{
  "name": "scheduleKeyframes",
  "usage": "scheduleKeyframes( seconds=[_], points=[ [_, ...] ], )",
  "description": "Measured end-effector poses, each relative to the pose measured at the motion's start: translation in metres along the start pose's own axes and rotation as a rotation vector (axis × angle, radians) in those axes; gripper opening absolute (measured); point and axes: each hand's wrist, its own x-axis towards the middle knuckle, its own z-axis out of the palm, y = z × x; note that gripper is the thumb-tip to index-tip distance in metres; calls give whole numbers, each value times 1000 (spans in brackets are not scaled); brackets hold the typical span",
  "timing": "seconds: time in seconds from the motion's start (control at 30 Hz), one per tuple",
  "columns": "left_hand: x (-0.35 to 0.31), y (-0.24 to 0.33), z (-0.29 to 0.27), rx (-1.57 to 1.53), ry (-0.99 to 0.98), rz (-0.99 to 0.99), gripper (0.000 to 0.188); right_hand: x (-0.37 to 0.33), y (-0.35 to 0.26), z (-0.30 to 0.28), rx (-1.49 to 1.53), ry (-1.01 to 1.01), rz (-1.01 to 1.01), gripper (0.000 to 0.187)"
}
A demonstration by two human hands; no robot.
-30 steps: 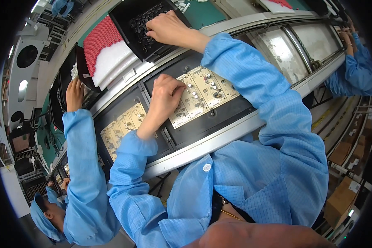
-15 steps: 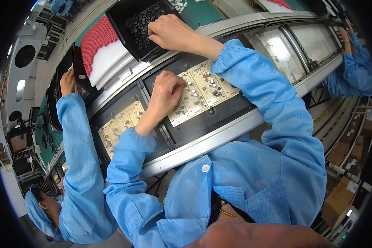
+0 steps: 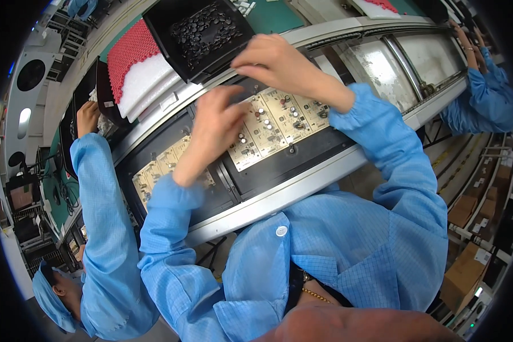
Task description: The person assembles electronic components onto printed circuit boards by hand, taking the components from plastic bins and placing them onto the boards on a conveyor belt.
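Note:
My right hand (image 3: 279, 64) is beside the near right corner of a black bin (image 3: 196, 73), above the far edge of a circuit board panel (image 3: 271, 149). Its fingers are drawn together, and anything small between them cannot be made out. Many small black disc-shaped parts (image 3: 202, 34) lie in the bin. My left hand (image 3: 214, 126) hovers by the panel's left end, its fingers smeared by motion. The cream panel carries several upright cylindrical components and sits in a dark carrier frame on the line. Another cream board panel (image 3: 145, 181) lies to the left, partly behind my left forearm.
Red bumpy material (image 3: 132, 54) and white foam sheets (image 3: 148, 85) are stacked left of the bin. A co-worker's hand (image 3: 88, 118) reaches into a dark container at far left. A metal rail (image 3: 279, 196) runs along the near side. Another person's blue sleeve (image 3: 484, 94) shows at far right.
My right hand has come out of the bin, moving right and nearer. My left hand has drawn left, away from the components on the panel.

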Motion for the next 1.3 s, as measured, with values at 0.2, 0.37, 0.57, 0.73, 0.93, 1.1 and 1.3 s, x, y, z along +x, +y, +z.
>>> scheduleKeyframes(
  seconds=[0.2, 0.37, 0.57, 0.73, 0.93, 1.1, 1.3],
  points=[
    [-26, -157, -83, 659, 448, -354, 34, -60, -39, -17, 307, -212, 312, 18],
    [-26, -216, -93, 839, 265, -510, 30, -61, -68, -16, 369, -245, 397, 17],
    [-23, -221, -97, 847, 236, -360, 21, -80, -79, -18, 302, -236, 428, 15],
    [-20, -213, -92, 869, 237, -395, 15, -89, -85, -16, 259, -270, 428, 13],
    [-21, -219, -97, 909, 207, -310, 11, -90, -93, -8, 22, -220, 248, 11],
    [-16, -212, -103, 975, 86, -265, 12, -89, -92, -5, -66, -227, 223, 9],
    [-33, -175, -108, 468, 407, -307, 12, -75, -89, -10, -120, -320, 11, 10]
  ],
)
